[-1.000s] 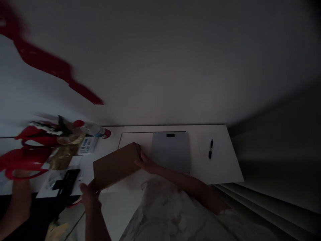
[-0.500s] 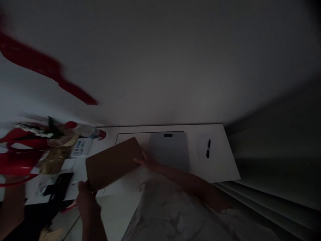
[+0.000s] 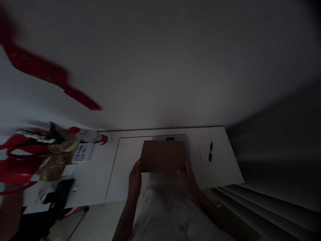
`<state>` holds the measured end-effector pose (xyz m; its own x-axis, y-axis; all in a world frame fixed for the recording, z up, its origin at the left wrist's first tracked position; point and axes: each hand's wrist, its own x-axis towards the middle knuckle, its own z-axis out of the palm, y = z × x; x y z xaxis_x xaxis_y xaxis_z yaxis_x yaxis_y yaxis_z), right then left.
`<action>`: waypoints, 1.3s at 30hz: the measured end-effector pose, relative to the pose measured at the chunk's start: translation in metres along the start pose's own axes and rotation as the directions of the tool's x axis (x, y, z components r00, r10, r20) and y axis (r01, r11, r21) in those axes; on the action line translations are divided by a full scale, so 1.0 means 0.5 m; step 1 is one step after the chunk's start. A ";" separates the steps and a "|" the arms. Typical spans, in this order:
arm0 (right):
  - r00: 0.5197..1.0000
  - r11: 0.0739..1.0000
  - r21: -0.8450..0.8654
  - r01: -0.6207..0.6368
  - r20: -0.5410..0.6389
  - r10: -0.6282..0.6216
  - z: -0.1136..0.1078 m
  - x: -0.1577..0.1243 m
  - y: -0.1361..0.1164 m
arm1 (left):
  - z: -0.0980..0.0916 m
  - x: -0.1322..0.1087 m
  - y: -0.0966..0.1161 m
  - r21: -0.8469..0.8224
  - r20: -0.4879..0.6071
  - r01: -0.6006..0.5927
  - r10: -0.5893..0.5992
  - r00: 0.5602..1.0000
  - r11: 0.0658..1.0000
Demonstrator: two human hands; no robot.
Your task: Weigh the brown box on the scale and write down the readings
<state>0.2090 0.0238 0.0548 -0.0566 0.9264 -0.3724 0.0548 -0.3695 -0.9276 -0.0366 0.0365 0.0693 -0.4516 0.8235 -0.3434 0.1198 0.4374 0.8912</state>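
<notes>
A brown cardboard box [image 3: 162, 156] is held level between my two hands, over a grey flat laptop-like object [image 3: 188, 147] on the white table [image 3: 130, 150]. My left hand [image 3: 135, 174] grips the box's left end, its fingers wrapped round the lower corner. At the right end, my right hand [image 3: 187, 173] holds the opposite corner. Most of the grey object is hidden beneath the box; its top edge with a small dark label [image 3: 170, 138] shows.
A black pen [image 3: 211, 151] lies on paper to the right. At the left stand a red-capped bottle [image 3: 87, 135], flowers [image 3: 37, 135], a red bag [image 3: 18, 169], a bagged item [image 3: 53, 167] and a black device [image 3: 64, 192]. Another person's arm [image 3: 11, 211] shows at far left.
The box has moved right, from the table's left part to over the grey object, and has turned level. My left hand has travelled right with it; my right hand now grips its right end.
</notes>
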 end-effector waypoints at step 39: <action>0.777 0.814 -0.579 0.039 -0.495 -0.389 -0.235 0.054 0.150 | 0.022 0.015 -0.170 0.239 -0.137 -0.065 0.100 0.985 0.969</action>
<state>0.3289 0.0296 -0.0211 0.4277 0.8998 0.0859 0.6196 -0.2226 -0.7527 -0.0402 0.0094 -0.0126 -0.5545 0.8056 -0.2087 0.3569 0.4568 0.8148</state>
